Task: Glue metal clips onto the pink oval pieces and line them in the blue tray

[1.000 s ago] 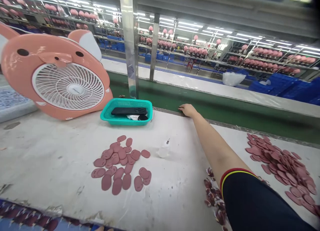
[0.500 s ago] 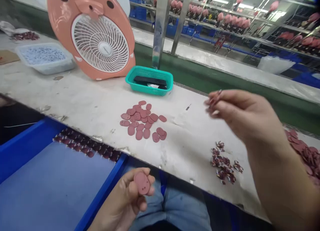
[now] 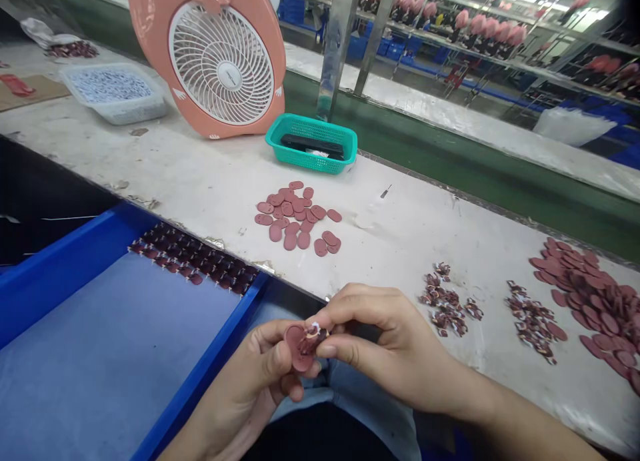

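Note:
My left hand is closed on a dark pink oval disc, pinched by its edge above my lap. My right hand pinches a small dark red piece with white bits and holds it against the face of that disc. The exact fit between the two is hidden by my fingers. Beyond my hands, a loose group of similar pink discs lies on the white table. Right of it is a small pile of dark red pieces, with a second such pile beside it.
A large heap of pink discs lies at the far right. At the back stand a green basket, an orange fan and a clear tub. A blue tray with rows of dark pieces sits lower left. A small thin tool lies mid-table.
My right hand has come down and left from above the table to my left hand, bringing the dark red piece to the disc. The view has shifted slightly.

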Demonstrator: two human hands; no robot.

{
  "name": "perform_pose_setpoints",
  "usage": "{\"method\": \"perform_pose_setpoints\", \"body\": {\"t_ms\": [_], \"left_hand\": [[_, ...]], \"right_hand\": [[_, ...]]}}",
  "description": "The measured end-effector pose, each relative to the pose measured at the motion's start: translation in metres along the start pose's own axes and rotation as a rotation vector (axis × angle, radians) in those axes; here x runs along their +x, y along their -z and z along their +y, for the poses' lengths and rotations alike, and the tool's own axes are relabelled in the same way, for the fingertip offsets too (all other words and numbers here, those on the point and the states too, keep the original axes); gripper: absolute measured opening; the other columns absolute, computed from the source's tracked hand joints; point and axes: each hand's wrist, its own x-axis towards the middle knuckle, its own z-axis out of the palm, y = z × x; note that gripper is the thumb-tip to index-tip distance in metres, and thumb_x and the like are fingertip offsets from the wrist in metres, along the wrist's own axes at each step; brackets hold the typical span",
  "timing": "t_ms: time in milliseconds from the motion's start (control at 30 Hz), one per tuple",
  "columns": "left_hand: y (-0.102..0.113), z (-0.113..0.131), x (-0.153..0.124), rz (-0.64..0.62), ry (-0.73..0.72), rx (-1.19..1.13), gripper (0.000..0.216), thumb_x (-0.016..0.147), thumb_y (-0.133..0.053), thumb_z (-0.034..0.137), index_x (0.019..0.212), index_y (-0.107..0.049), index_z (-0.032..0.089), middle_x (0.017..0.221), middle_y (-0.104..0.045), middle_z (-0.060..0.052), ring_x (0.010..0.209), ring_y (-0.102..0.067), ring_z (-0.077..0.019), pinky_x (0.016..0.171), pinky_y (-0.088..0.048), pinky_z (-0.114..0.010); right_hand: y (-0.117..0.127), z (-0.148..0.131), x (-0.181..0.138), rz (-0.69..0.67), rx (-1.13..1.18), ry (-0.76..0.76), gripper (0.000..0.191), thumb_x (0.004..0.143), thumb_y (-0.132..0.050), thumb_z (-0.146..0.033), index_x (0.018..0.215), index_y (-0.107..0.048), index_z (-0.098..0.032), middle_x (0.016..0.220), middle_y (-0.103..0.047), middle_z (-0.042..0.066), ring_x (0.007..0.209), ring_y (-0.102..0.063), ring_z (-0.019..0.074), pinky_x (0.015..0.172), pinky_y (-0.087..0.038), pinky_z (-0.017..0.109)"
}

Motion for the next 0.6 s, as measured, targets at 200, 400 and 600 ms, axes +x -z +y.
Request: {"method": "perform_pose_setpoints", "body": {"t_ms": [200, 400, 600], "left_hand": [[0.007, -0.006, 0.004, -0.085, 0.018, -0.018, 0.036, 0.051, -0.095, 0.045, 0.067, -0.078, 0.018, 0.061, -0.068, 0.0, 0.057, -0.062, -0.0087, 0.048, -0.047, -0.014], [0.016, -0.012, 0.011, -0.129, 0.019, -0.001, 0.036, 0.055, -0.093, 0.047, 0.071, -0.08, 0.018, 0.062, -0.07, -0.001, 0.056, -0.062, -0.0085, 0.046, -0.048, -0.012], [0.017, -0.015, 0.012, -0.166, 0.025, -0.027, 0.033, 0.056, -0.093, 0.045, 0.071, -0.08, 0.018, 0.061, -0.068, -0.001, 0.054, -0.06, -0.0072, 0.046, -0.045, -0.011]], "right_hand": [[0.001, -0.002, -0.001, -0.036, -0.091, 0.083, 0.01, 0.092, -0.07, -0.023, 0.1, -0.076, -0.022, 0.08, -0.074, 0.003, 0.072, -0.068, 0.013, 0.069, -0.055, 0.024], [0.004, -0.003, -0.003, -0.085, -0.132, 0.139, 0.013, 0.091, -0.069, -0.015, 0.102, -0.074, -0.021, 0.087, -0.076, 0.004, 0.078, -0.067, 0.0139, 0.075, -0.054, 0.026], [0.006, -0.005, -0.002, -0.124, -0.23, 0.228, 0.014, 0.093, -0.066, -0.013, 0.105, -0.071, -0.019, 0.089, -0.076, 0.005, 0.08, -0.067, 0.015, 0.078, -0.055, 0.028]]}}
